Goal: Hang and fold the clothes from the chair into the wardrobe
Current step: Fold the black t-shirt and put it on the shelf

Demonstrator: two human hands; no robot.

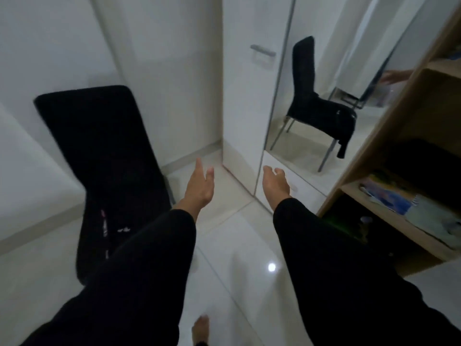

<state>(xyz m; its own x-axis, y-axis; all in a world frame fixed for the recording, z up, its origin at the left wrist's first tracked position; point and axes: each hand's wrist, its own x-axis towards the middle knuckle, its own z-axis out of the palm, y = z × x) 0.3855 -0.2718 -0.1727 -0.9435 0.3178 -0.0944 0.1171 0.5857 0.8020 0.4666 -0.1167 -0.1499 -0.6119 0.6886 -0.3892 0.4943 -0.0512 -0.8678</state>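
Note:
A black high-backed chair (99, 151) stands at the left, with dark clothing (104, 228) lying on its seat; pale marks show on the fabric. Both my arms reach forward in black sleeves. My left hand (200, 187) hangs in the air right of the chair, fingers relaxed, holding nothing. My right hand (275, 184) hovers near the wardrobe's mirrored door (321, 78), fingers loosely curled and empty. The wardrobe's open wooden shelves (404, 136) are at the right, with dark folded clothes (424, 171) on one shelf.
The mirror reflects the chair with a dark garment draped over its seat. A white door with a metal handle (263, 51) stands beside the mirror. Colourful items (389, 196) lie on a lower shelf. Glossy white tiles (249, 283) cover the floor; my bare foot (200, 328) is at the bottom.

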